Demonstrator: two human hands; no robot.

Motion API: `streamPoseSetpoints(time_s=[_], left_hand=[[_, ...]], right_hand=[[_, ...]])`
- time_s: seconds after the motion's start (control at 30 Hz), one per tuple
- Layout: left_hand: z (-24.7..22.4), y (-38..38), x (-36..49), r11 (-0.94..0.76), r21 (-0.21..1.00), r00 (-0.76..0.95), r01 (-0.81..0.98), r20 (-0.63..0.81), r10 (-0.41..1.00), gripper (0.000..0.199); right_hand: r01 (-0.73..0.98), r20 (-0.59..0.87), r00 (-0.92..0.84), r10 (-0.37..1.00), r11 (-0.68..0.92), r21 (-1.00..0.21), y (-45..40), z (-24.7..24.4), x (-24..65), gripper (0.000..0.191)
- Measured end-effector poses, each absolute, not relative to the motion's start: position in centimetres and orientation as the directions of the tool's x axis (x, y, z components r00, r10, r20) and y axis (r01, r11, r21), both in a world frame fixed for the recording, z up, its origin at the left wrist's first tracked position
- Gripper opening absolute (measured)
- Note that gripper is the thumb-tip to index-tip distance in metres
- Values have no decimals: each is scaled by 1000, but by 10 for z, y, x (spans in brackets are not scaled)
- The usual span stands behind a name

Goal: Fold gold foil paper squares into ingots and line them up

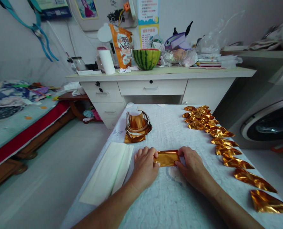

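Observation:
A small rectangle of shiny gold foil paper (pixel 166 158) lies between my two hands on the cloth-covered table. My left hand (pixel 146 163) pinches its left end, thumb toward me and fingers curled. At the right end, my right hand (pixel 191 163) grips it between thumb and fingers. Beyond my left hand stands a curled stack of gold foil sheets (pixel 137 125). Folded pale paper (pixel 105 173) lies beside my left forearm. Along the right side runs a row of folded gold foil pieces (pixel 227 150), several overlapping at the far end.
The table (pixel 165 127) meets a white desk (pixel 153 87) holding a watermelon half (pixel 146 59), an orange pouch (pixel 122 46) and plastic bags. A bed (pixel 24 117) is at the left, a washing machine (pixel 263 105) at the right.

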State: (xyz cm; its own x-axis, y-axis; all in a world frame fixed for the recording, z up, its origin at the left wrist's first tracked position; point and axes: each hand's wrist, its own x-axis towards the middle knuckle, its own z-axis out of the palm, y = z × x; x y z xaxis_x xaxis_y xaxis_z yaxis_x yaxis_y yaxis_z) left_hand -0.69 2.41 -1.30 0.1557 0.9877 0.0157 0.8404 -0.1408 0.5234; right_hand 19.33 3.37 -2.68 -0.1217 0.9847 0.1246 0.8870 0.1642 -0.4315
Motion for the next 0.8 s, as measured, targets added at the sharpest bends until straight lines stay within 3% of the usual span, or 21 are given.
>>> streamPoseSetpoints(time_s=[0.1,0.23,0.4,0.57,0.8], left_hand=[[-12,24,-9,-140,528,177,838,-20,984,12],[-9,25,-12,-144,539,208,830,-59,976,16],[-6,26,-12,-158,542,224,825,-58,973,21],[-8,27,-10,-158,533,211,832,-41,977,23],[-12,25,-7,-182,499,197,847,23,980,10]], right_hand=[[884,106,-163,981,193,-426,34,-26,193,10],[890,72,-185,980,198,-411,32,-23,189,17],[925,183,-143,973,197,-324,26,-22,180,22],[943,255,-198,946,255,-212,24,-21,171,14],[965,252,-175,952,216,-148,23,-15,162,32]])
